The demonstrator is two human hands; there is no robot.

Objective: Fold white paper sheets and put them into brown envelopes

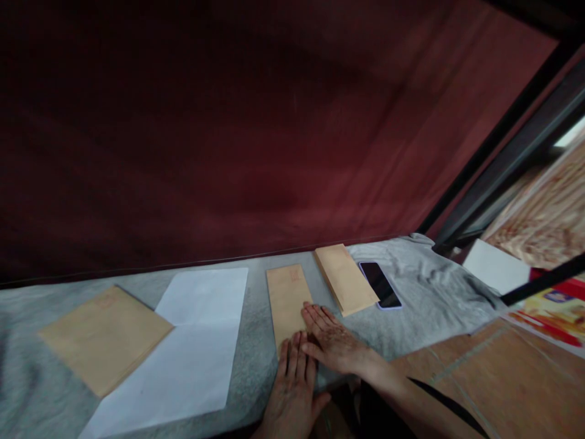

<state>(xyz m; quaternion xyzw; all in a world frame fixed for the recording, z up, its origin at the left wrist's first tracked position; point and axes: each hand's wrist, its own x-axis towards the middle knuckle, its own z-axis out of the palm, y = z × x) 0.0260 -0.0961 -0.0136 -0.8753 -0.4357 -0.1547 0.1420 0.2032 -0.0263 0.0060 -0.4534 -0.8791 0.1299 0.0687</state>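
A tan paper envelope with faint red print lies lengthwise before me on a grey cloth. Flat on its near end rests my left hand, fingers stretched forward. My right hand is also laid out flat, its fingertips over the envelope's right edge. The two hands meet near the envelope's near right corner and hide it. Just beyond my right hand is a stack of tan envelopes.
Right of the stack lies a phone, touching it. To the left, more tan envelopes overlap white paper sheets. A dark red curtain hangs behind the cloth. Black metal bars slant at the right, beside a tiled floor.
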